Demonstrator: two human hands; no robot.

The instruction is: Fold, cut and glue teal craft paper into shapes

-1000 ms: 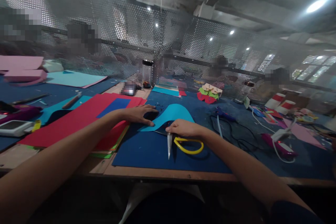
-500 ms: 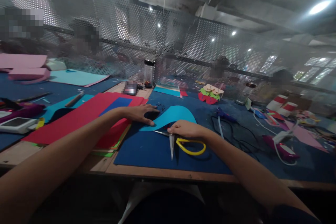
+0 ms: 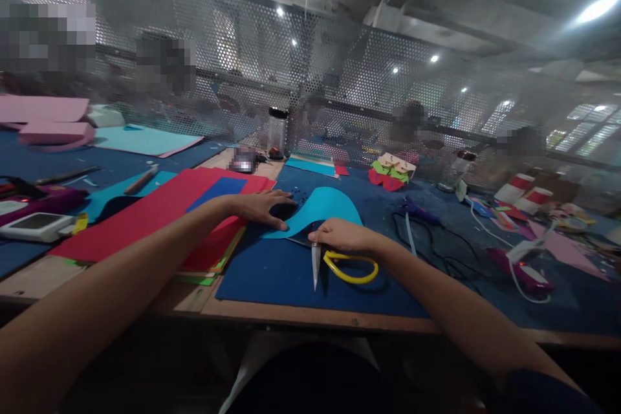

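A light blue sheet [image 3: 330, 204] curves up off the dark blue mat [image 3: 272, 278] in front of me. My left hand [image 3: 259, 208] lies with fingers spread at the sheet's left end. The fingers of my right hand [image 3: 337, 234] are closed at the sheet's near edge, beside open scissors with a yellow handle [image 3: 352, 268]. One blade points down toward me, the other lies left under the sheet. Whether my right fingers pinch the sheet too is hidden. Left of the mat is a stack of red sheets [image 3: 145, 207] with a blue piece [image 3: 218, 193] on top.
A jar [image 3: 278, 134] stands at the back by the mesh screen [image 3: 242, 71]. Red, green and cream paper shapes [image 3: 391, 171] lie behind the sheet. Right are cables [image 3: 444, 239] and a purple glue gun [image 3: 526, 272]; left, a white device [image 3: 36, 226]. People are behind the screen.
The raised curve of the light blue sheet stands slightly higher. My right hand and the scissors have barely shifted, and the whole view has moved a little.
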